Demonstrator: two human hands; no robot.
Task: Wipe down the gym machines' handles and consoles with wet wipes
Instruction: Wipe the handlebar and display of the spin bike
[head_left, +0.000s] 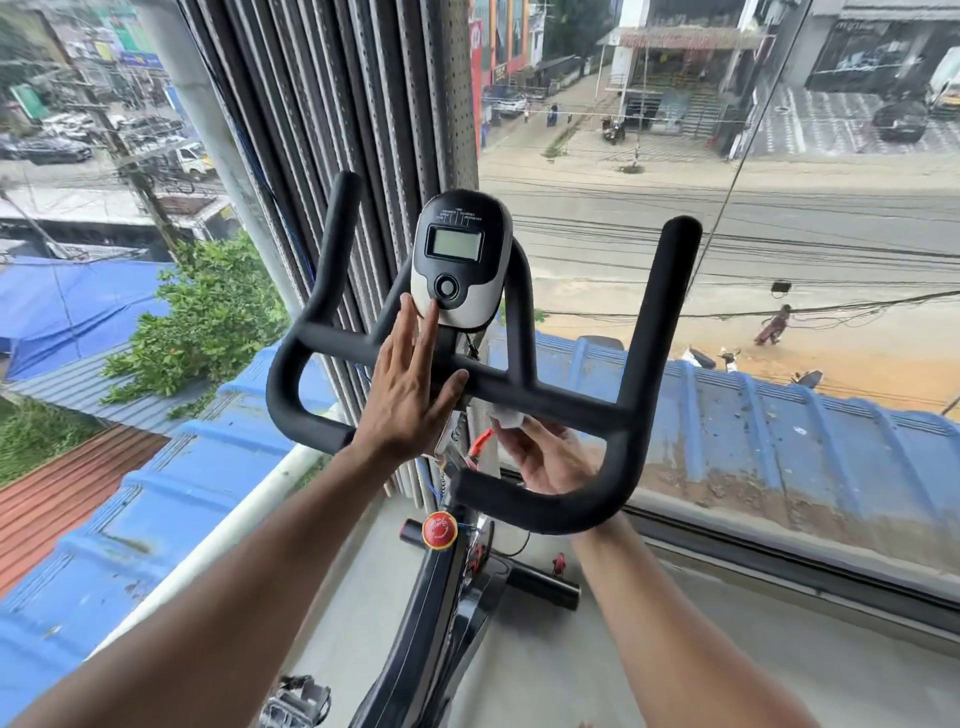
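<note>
Head cam, looking down at the bike's handlebar (545, 392) with the window right behind it.

My left hand (410, 395) is flat and spread, fingers straight. The fingertips rest on the lower left edge of the console (460, 260), just beside its round button, and the thumb lies against the handlebar's crossbar under the console. It's not holding anything.

My right hand (550, 457) is lower, below the crossbar and to the right of the console's stem. Its fingers are curled round a scrunched white wipe (506, 415), which sits at the fingertips right up against the underside of the crossbar. The wipe is well below the console and just right of my left thumb.

Stuff I can't really make out: the handlebar's lower right loop crosses in front of my right wrist, so part of that hand is hidden, and the hand is a bit blurred too. Most of the wipe is tucked in my fingers. The small print above the console screen is too tiny to read. There's a red knob (439, 529) on the frame below the handlebar.
</note>
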